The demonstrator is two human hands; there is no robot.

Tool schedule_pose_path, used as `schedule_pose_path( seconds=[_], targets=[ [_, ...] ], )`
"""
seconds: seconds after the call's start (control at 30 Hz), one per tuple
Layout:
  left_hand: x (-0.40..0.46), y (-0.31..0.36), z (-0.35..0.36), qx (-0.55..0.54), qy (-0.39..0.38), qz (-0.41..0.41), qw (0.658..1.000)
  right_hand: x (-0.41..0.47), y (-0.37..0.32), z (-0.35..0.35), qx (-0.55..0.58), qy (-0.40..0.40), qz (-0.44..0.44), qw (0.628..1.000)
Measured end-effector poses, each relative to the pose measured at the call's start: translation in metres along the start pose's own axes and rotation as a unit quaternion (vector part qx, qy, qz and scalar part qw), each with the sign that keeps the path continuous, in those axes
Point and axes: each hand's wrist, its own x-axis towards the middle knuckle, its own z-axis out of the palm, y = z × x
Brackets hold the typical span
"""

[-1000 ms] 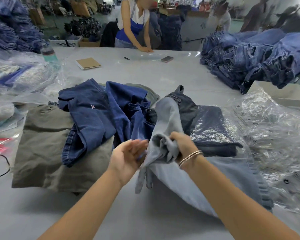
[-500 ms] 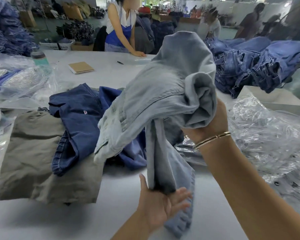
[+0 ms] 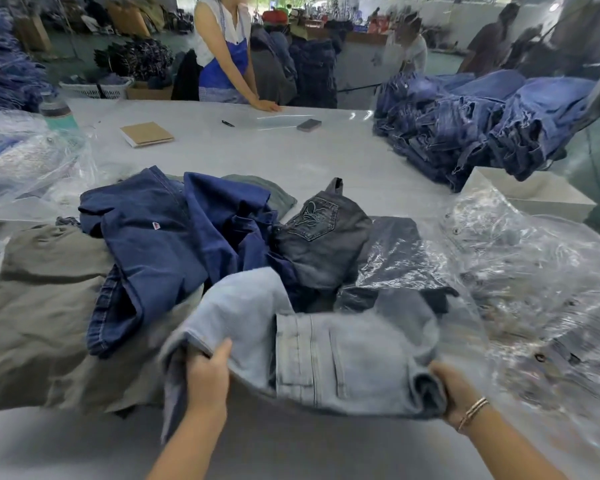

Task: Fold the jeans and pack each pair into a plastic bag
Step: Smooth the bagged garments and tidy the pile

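Observation:
A pale blue pair of jeans [image 3: 312,351] lies spread across the near table, stretched between both hands. My left hand [image 3: 208,375] grips its left edge, thumb on top. My right hand [image 3: 454,393], with a bracelet at the wrist, holds the bunched right end. Behind lie dark blue jeans [image 3: 163,244], a dark grey pair with a stitched pocket [image 3: 323,237], and a bagged dark pair [image 3: 395,261]. Olive trousers [image 3: 39,306] lie at the left. A heap of clear plastic bags [image 3: 541,282] sits at the right.
A tall stack of blue jeans [image 3: 482,126] stands at the far right beside a white box [image 3: 534,199]. A notebook [image 3: 146,133], pen and phone [image 3: 309,125] lie across the table, where a person in a blue apron [image 3: 226,53] leans. Bagged clothes [image 3: 25,157] sit at the left.
The pale jeans, lifted high in my right hand half a second ago, have come down onto the table. My left hand moved up to grip the left edge.

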Motion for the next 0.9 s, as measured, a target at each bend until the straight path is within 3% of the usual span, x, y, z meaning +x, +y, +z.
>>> schedule_pose_path(
  seconds=[0.07, 0.13, 0.2, 0.23, 0.3, 0.4, 0.47, 0.6, 0.63, 0.7, 0.8, 0.83, 0.87, 0.9],
  targets=[
    [-0.011, -0.034, -0.007, 0.023, -0.026, -0.063, 0.997, 0.016, 0.02, 0.008, -0.182, 0.133, 0.028, 0.974],
    [-0.019, -0.045, -0.012, -0.025, -0.054, -0.124, 0.991, 0.021, 0.025, 0.03, -0.369, 0.215, -0.056, 0.903],
    [-0.019, -0.043, -0.012, -0.093, -0.054, -0.121, 0.987, 0.015, 0.026, 0.059, -0.496, 0.243, -0.182, 0.813],
    [-0.018, -0.039, -0.01, -0.118, -0.04, -0.106, 0.987, 0.011, 0.028, 0.073, -0.551, 0.225, -0.247, 0.765],
    [-0.017, -0.029, -0.007, -0.144, 0.029, -0.095, 0.985, 0.006, 0.04, 0.102, -0.641, 0.109, -0.343, 0.678],
    [-0.021, -0.018, -0.006, -0.177, 0.128, -0.126, 0.968, 0.002, 0.071, 0.134, -0.738, -0.08, -0.288, 0.605],
    [-0.026, -0.014, -0.004, -0.179, 0.168, -0.124, 0.961, 0.007, 0.092, 0.141, -0.767, -0.12, -0.236, 0.584],
    [-0.032, -0.012, 0.0, -0.092, 0.219, -0.074, 0.968, 0.02, 0.112, 0.135, -0.821, -0.104, -0.218, 0.517],
    [-0.032, -0.011, -0.002, -0.068, 0.215, -0.058, 0.973, 0.024, 0.111, 0.132, -0.817, -0.108, -0.218, 0.523],
    [-0.031, -0.01, -0.009, 0.0, 0.198, -0.019, 0.98, 0.028, 0.105, 0.127, -0.772, -0.12, -0.226, 0.581],
    [-0.036, -0.001, -0.01, 0.093, 0.134, 0.081, 0.983, 0.027, 0.087, 0.129, -0.57, -0.075, -0.255, 0.777],
    [-0.04, 0.005, -0.005, 0.116, 0.105, 0.118, 0.981, 0.027, 0.081, 0.131, -0.497, -0.057, -0.26, 0.826],
    [-0.044, 0.01, 0.002, 0.137, 0.075, 0.152, 0.976, 0.027, 0.077, 0.131, -0.479, -0.056, -0.261, 0.836],
    [-0.047, 0.017, 0.009, 0.157, 0.052, 0.197, 0.966, 0.026, 0.077, 0.131, -0.519, -0.068, -0.257, 0.812]
  ],
)
